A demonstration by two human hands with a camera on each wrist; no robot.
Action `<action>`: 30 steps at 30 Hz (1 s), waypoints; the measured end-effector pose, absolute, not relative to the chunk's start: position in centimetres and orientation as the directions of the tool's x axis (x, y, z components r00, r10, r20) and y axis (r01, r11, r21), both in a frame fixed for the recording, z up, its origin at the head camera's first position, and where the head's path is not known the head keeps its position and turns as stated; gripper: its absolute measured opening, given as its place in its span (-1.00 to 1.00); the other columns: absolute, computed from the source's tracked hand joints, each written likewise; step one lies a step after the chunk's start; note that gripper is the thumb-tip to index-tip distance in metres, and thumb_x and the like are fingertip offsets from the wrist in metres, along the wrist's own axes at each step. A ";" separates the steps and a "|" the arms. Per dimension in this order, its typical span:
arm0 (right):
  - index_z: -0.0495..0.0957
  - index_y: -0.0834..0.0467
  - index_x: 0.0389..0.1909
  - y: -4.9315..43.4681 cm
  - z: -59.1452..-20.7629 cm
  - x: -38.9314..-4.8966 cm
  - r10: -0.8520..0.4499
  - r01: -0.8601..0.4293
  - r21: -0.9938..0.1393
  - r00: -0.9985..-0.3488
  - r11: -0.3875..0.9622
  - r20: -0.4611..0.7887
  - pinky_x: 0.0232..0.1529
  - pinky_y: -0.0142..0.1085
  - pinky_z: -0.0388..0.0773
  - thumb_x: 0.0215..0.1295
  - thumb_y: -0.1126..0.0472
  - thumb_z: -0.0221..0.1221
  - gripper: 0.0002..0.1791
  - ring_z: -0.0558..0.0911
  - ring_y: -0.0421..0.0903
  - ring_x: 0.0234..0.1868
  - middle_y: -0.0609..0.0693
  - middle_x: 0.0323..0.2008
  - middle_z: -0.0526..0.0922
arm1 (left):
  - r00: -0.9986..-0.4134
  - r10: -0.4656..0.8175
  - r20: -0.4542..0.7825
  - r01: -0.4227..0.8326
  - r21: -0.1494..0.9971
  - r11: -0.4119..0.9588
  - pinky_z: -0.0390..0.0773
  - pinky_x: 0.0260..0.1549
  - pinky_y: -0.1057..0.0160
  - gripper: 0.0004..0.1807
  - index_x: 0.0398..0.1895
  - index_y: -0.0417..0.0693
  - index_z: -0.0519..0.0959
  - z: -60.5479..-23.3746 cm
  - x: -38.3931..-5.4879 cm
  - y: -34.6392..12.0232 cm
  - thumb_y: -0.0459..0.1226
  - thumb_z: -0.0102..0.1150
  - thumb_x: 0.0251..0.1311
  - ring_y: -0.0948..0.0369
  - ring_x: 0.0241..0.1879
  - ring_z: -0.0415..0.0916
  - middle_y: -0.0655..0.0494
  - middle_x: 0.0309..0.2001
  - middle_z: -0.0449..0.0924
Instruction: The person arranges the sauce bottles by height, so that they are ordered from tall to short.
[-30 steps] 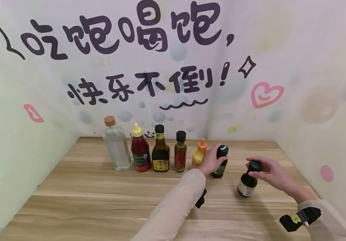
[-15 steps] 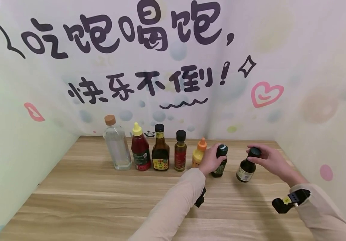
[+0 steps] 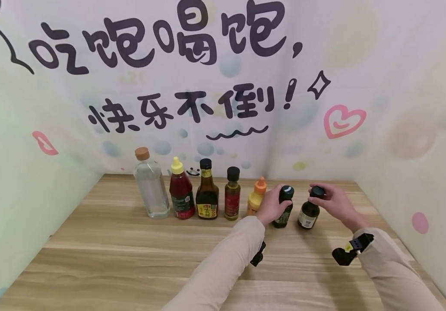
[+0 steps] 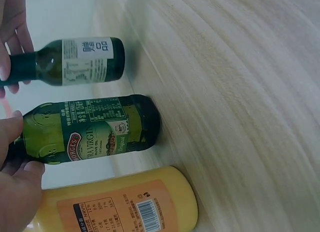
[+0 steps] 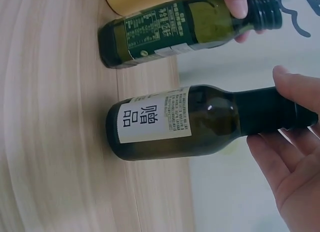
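Note:
With the fingers and thumb of my left hand (image 3: 271, 207), I grip a green olive oil bottle (image 4: 92, 129) near its neck; it stands upright at the right part of the row. My right hand (image 3: 337, 203) holds a small dark glass bottle (image 5: 160, 123) with a white label by its capped neck. This bottle is upright, just right of the olive oil with a narrow gap between them. Whether its base touches the table cannot be told. Left of the olive oil, partly behind my left hand, is a yellow squeeze bottle (image 3: 254, 202) with an orange tip.
Further left along the row stand a red-labelled oil bottle (image 3: 232, 198), a brown sauce bottle (image 3: 207, 196), a red squeeze bottle (image 3: 181, 196) and a clear bottle (image 3: 151, 190). Behind the wooden table (image 3: 129, 259) hangs a printed cloth (image 3: 207, 151); walls flank both sides.
My right hand has carried the dark bottle away from me and then left, closer to the olive oil bottle. The left hand has kept its grip in the same place.

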State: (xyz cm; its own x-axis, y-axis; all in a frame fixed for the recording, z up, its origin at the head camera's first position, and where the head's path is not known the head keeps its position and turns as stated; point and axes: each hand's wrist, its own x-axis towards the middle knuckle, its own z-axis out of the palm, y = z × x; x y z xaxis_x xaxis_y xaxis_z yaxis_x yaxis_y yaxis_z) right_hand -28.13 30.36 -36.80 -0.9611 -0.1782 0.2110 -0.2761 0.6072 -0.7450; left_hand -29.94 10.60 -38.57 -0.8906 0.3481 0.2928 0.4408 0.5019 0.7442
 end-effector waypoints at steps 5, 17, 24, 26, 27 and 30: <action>0.30 0.35 0.12 29.5 -37.2 -28.5 -0.183 -0.285 -0.769 -0.958 0.572 0.219 -0.19 -0.15 0.51 0.15 0.23 0.16 -0.47 0.49 0.23 -0.07 0.36 -0.03 0.44 | -0.889 0.350 0.295 0.444 0.742 0.503 0.39 -0.07 0.36 -0.61 0.02 -0.17 0.38 -38.5 -29.8 10.6 -0.32 0.15 0.09 0.18 -0.08 0.45 -0.01 -0.06 0.50; 0.28 0.35 0.13 28.8 -37.7 -29.0 -0.195 -0.286 -0.779 -0.958 0.558 0.212 -0.21 -0.13 0.52 0.17 0.27 0.14 -0.49 0.49 0.24 -0.08 0.36 0.02 0.38 | -0.896 0.358 0.263 0.423 0.754 0.502 0.40 -0.08 0.37 -0.59 0.05 -0.11 0.35 -38.6 -29.9 10.6 -0.28 0.13 0.12 0.22 -0.08 0.44 0.03 -0.04 0.49; 0.29 0.36 0.11 28.9 -37.9 -29.0 -0.215 -0.310 -0.764 -0.950 0.566 0.227 -0.23 -0.12 0.52 0.18 0.30 0.13 -0.51 0.49 0.27 -0.10 0.38 0.00 0.37 | -0.900 0.350 0.258 0.416 0.749 0.515 0.40 -0.07 0.36 -0.59 0.06 -0.10 0.34 -38.5 -29.8 10.7 -0.28 0.12 0.12 0.21 -0.08 0.45 0.03 -0.03 0.49; 0.28 0.37 0.11 28.9 -37.9 -28.9 -0.220 -0.316 -0.766 -0.948 0.560 0.230 -0.22 -0.11 0.52 0.18 0.30 0.12 -0.52 0.48 0.28 -0.09 0.38 -0.01 0.37 | -0.902 0.344 0.260 0.414 0.747 0.521 0.40 -0.07 0.35 -0.59 0.06 -0.10 0.35 -38.5 -29.8 10.7 -0.28 0.13 0.12 0.20 -0.07 0.45 0.03 -0.03 0.49; 0.28 0.37 0.11 29.0 -37.9 -28.9 -0.222 -0.318 -0.767 -0.947 0.557 0.231 -0.21 -0.10 0.52 0.18 0.30 0.12 -0.52 0.47 0.29 -0.09 0.39 0.00 0.36 | -0.903 0.341 0.261 0.413 0.745 0.524 0.40 -0.07 0.34 -0.59 0.06 -0.10 0.35 -38.5 -29.7 10.8 -0.28 0.13 0.12 0.20 -0.07 0.45 0.02 -0.03 0.49; 0.27 0.37 0.12 29.0 -37.9 -28.7 -0.226 -0.318 -0.777 -0.947 0.543 0.229 -0.19 -0.07 0.50 0.18 0.30 0.12 -0.51 0.45 0.31 -0.07 0.39 0.01 0.35 | -0.906 0.333 0.261 0.409 0.742 0.531 0.40 -0.07 0.33 -0.59 0.05 -0.11 0.35 -38.5 -29.7 10.9 -0.29 0.14 0.11 0.18 -0.07 0.44 0.01 -0.04 0.49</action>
State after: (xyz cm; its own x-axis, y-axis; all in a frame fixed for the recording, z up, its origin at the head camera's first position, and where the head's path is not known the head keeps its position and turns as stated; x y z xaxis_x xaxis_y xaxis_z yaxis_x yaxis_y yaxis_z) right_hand -28.72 29.00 -37.87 -0.9468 -0.2260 0.2293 -0.3178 0.5434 -0.7770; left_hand -29.69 10.85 -38.50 -0.9061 0.3332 0.2609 0.4090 0.5313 0.7419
